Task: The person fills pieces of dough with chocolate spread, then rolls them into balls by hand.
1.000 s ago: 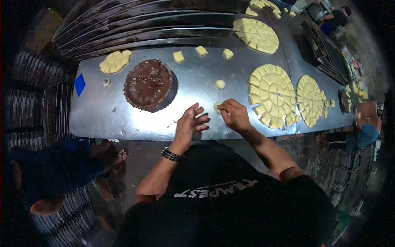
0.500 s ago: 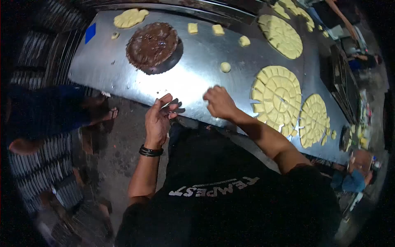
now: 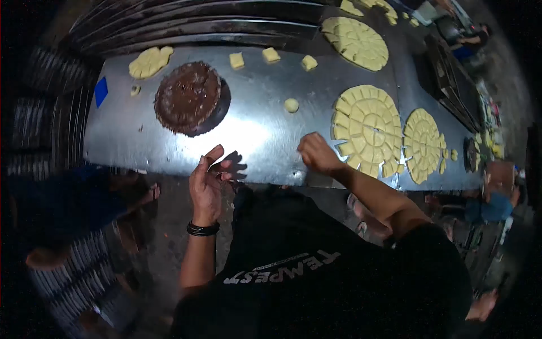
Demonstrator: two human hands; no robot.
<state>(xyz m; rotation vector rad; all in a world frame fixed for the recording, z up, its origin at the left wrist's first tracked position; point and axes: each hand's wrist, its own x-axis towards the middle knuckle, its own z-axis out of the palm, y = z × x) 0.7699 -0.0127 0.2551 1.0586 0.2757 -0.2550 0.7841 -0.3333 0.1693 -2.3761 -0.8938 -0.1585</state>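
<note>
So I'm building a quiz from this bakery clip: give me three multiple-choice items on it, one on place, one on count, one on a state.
1. Where does the brown round cake sit on the metal table?
A. toward its left
B. far right
C. off it

2. How many small dough squares line the far edge?
A. one
B. three
C. six

3. How is the left hand?
A. fist on the cake
B. open, fingers spread
C. flat on dough

A: the cake lies beside the blue tag.
B: three sit in a row.
B: it is open at the near edge.
</note>
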